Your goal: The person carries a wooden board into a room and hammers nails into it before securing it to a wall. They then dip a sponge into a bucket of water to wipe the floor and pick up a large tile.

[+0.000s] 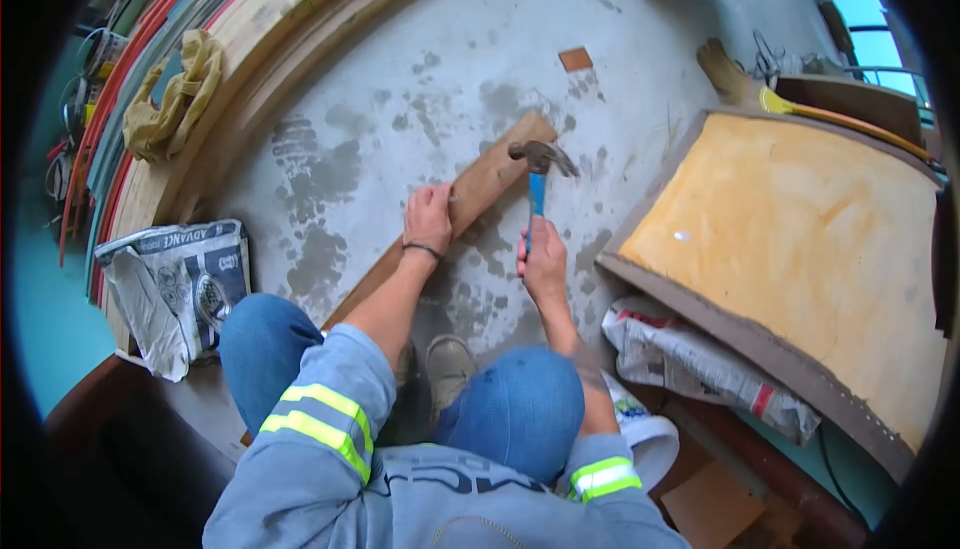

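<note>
A wooden plank [492,171] runs diagonally over the concrete floor from between my knees toward the upper middle. My left hand [430,217], with a dark band at the wrist, grips the plank near its middle, fingers over its edge. Wrapped round the blue handle of a claw hammer [538,189], my right hand [544,261] is just right of the plank. The hammer's metal head overlaps the plank's far end in this view, its claw pointing right.
Long boards [215,144] and a tan bag [180,99] lie left, above a cement sack [185,294]. At right are a yellowish panel [790,249], a folded sack [700,364] and a white bucket [655,444]. A small brown tile [575,59] rests on the damp-spotted floor.
</note>
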`<state>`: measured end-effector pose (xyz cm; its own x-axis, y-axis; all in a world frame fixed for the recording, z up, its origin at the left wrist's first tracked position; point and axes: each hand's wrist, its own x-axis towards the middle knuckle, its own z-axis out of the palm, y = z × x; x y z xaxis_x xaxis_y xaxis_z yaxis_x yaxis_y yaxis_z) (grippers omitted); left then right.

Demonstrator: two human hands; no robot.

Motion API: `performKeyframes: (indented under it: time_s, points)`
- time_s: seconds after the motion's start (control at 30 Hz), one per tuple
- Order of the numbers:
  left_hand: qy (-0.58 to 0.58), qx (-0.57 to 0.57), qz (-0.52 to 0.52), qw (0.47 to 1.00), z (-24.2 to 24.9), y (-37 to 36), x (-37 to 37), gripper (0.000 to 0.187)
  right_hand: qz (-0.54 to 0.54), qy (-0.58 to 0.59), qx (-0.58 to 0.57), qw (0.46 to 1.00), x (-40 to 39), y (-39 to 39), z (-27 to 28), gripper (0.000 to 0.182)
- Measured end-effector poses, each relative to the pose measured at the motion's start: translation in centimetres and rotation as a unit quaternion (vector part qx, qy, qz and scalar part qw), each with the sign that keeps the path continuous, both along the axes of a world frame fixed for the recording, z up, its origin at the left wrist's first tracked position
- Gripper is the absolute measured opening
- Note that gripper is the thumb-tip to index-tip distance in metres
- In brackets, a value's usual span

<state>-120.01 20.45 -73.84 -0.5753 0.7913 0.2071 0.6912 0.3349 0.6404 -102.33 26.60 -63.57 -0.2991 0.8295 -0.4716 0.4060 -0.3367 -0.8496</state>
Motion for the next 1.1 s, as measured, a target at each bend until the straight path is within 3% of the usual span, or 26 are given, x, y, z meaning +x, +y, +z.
performKeyframes:
  time_s: [0.13,0.23,0.3,0.33,0.4,0.43,0.5,0.6,0.67,0.7,0.73,0.8,0.93,1.0,1.03,1.07,1.1]
  points:
    - [0.009,0.002,-0.012,1.0,-0.8,-0.6,0.0,0.029,-0.048,0.184,0.155,0.969,1.4,-1.1,5.6,0.041]
    - [0.017,-0.002,-0.008,1.0,-1.2,-0.8,0.5,0.032,-0.024,0.255,0.257,0.932,2.9,-2.3,3.0,0.04]
    - [0.025,-0.006,-0.004,1.0,-1.3,-0.6,0.3,0.033,-0.077,0.18,0.045,0.98,2.8,-3.8,-2.1,0.044]
    - [0.022,-0.009,-0.002,1.0,-1.2,-0.7,0.3,0.033,-0.082,0.179,0.043,0.98,1.8,-3.2,-1.5,0.044]
    - [0.023,-0.005,-0.009,1.0,-1.0,-0.3,0.3,0.033,-0.037,0.047,-0.059,0.996,-0.9,0.0,0.3,0.04]
    - [0.032,0.006,-0.008,0.999,-1.3,0.2,-0.1,0.033,-0.035,0.051,-0.054,0.997,-1.3,0.8,1.8,0.04]
    - [0.027,-0.006,-0.009,1.0,-1.8,-1.4,0.8,0.033,-0.053,0.132,0.103,0.984,0.4,0.4,5.0,0.037]
    - [0.023,-0.006,-0.001,1.0,-1.5,-1.0,0.6,0.032,-0.065,0.333,0.252,0.906,1.6,-1.6,5.9,0.036]
    - [0.031,-0.008,-0.001,0.999,-1.5,-0.9,0.5,0.032,0.004,0.13,0.106,0.986,3.9,-2.0,-1.6,0.034]
    - [0.03,-0.008,-0.002,1.0,-1.5,-1.2,0.7,0.032,0.139,-0.077,0.39,0.907,3.5,0.0,-6.1,0.033]
    - [0.023,-0.011,-0.01,1.0,-1.5,-1.7,1.3,0.032,0.076,-0.071,0.084,0.991,2.2,0.8,-5.4,0.034]
    - [0.031,-0.015,-0.016,0.999,-2.6,-0.9,0.2,0.033,-0.047,0.01,-0.041,0.998,-0.8,2.1,0.7,0.036]
    - [0.019,0.003,-0.011,1.0,-1.5,-1.0,0.4,0.034,-0.021,0.244,0.209,0.947,2.0,-0.7,4.8,0.038]
    - [0.025,0.008,-0.005,1.0,-0.9,-0.7,0.1,0.034,0.014,0.154,0.2,0.967,3.1,-2.3,-0.8,0.039]
    - [0.027,0.007,-0.006,1.0,-1.0,-0.6,-0.1,0.032,0.094,-0.044,0.222,0.97,2.6,-1.3,-2.7,0.039]
    - [0.024,0.003,-0.012,1.0,-1.2,-0.9,0.3,0.031,0.067,-0.079,0.059,0.993,2.5,-0.3,-6.5,0.04]
    - [0.03,0.011,-0.016,0.999,-2.0,-0.8,0.1,0.031,0.007,-0.041,-0.018,0.999,2.2,-0.5,-3.7,0.042]
